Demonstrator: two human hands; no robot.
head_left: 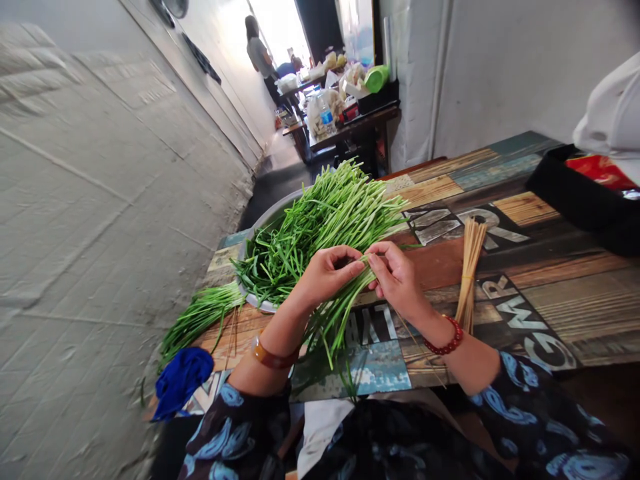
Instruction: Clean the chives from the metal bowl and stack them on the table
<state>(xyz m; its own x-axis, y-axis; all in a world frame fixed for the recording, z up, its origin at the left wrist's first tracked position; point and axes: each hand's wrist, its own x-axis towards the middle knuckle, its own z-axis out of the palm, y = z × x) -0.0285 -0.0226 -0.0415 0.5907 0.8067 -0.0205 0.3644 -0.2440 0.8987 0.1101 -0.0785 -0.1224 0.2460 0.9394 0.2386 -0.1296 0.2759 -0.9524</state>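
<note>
Long green stalks (pixel 327 320) hang in a small bunch from both hands, above the near edge of the table. My left hand (pixel 334 270) is closed round the bunch's upper part. Fingertips of my right hand (pixel 393 273) pinch the same stalks close to their ends, touching my left fingers. A thin stick (pixel 417 340) slants down below my right hand; whether I hold it is unclear. Behind my hands, a metal basin (pixel 245 250) is heaped with more green stalks (pixel 345 213). To the right lies a tied bundle of thin wooden sticks (pixel 469 273).
On the table (pixel 575 300), more stalks (pixel 203 317) and a blue cloth (pixel 183 381) lie at the left. A black box (pixel 565 197) with a red packet stands at the right. Farther back are a cluttered table (pixel 350 127) and a standing person (pixel 260 57). A wall (pixel 90 220) runs along the left.
</note>
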